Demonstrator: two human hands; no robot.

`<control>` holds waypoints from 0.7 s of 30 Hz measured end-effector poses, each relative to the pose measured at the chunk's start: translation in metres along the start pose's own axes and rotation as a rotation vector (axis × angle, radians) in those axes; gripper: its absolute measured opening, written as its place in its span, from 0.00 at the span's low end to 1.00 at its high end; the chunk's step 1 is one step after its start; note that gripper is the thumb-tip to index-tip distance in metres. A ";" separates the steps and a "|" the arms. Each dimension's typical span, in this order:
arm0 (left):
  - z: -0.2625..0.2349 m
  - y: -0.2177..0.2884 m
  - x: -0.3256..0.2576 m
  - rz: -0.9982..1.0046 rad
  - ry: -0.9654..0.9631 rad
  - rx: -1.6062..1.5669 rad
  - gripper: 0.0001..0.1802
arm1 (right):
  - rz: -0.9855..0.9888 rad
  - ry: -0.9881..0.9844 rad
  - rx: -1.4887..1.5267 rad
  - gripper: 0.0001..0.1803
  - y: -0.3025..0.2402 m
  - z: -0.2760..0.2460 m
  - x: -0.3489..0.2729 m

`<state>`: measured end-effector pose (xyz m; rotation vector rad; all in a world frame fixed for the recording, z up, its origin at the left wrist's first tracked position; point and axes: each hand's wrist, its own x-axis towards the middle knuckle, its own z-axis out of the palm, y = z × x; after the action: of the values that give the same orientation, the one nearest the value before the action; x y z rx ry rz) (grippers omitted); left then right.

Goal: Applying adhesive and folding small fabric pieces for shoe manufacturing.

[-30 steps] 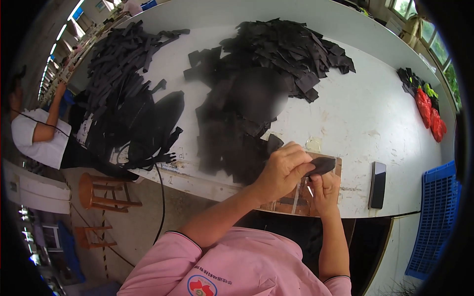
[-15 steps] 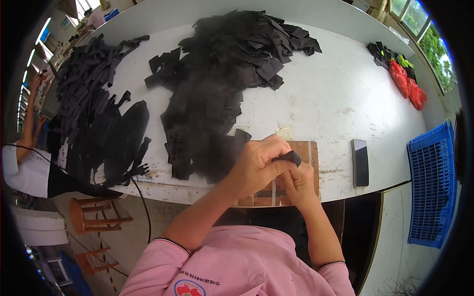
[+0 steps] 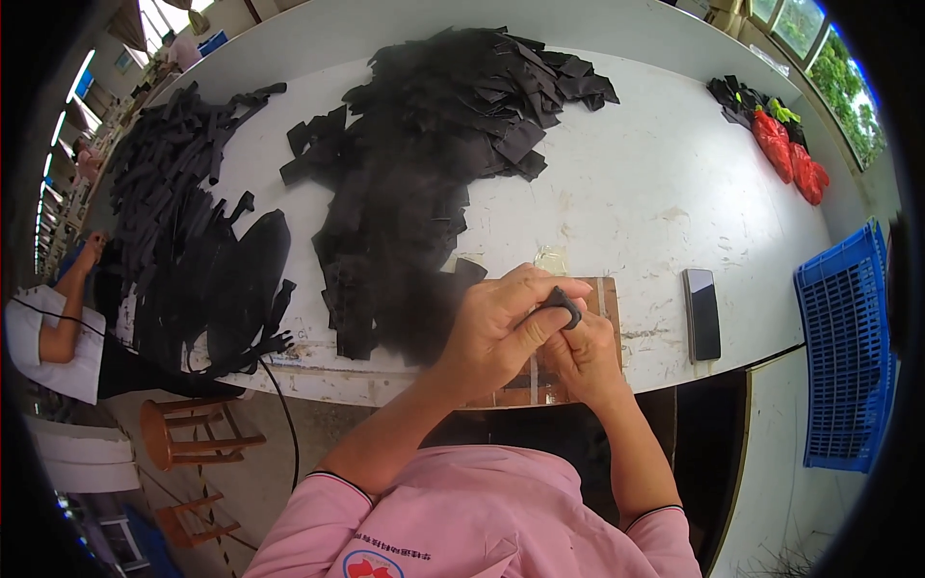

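My left hand [image 3: 501,326] pinches a small folded piece of black fabric [image 3: 563,306], with the thumb below and fingers reaching over it. Against it on the other side is my right hand [image 3: 590,354], fingers closed at the piece's lower end. Both hands meet above a brown wooden board [image 3: 607,306] at the table's near edge. Part of the fabric is hidden inside the fingers. Just left of my hands spreads a large pile of flat black fabric pieces [image 3: 395,231], reaching to the far side of the table.
Black strips [image 3: 178,144] and larger dark pieces [image 3: 252,275] lie on the left of the white table [image 3: 617,202]. A phone [image 3: 701,315] rests at right, red bags [image 3: 790,159] farther back. A blue crate [image 3: 848,356] stands right, stools [image 3: 193,431] left. A co-worker [image 3: 60,332] is at far left.
The black fabric has tilted between my fingers, and my left fingers now stretch farther across it. At far left, the co-worker's arm has come down.
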<state>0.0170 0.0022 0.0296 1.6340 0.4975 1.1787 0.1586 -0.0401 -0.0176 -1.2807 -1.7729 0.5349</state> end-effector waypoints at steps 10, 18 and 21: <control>-0.009 0.002 0.009 -0.039 -0.113 0.236 0.04 | -0.013 0.000 0.003 0.10 0.011 0.005 0.000; -0.009 0.007 -0.001 -0.018 0.187 -0.410 0.10 | -0.098 -0.031 -0.079 0.09 -0.025 -0.021 0.024; -0.021 -0.006 -0.005 -0.013 0.217 -0.614 0.12 | -0.121 -0.076 -0.278 0.13 -0.024 -0.021 0.022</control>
<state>-0.0020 0.0104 0.0219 0.9829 0.2401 1.3423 0.1609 -0.0318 0.0200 -1.3419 -2.0276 0.2782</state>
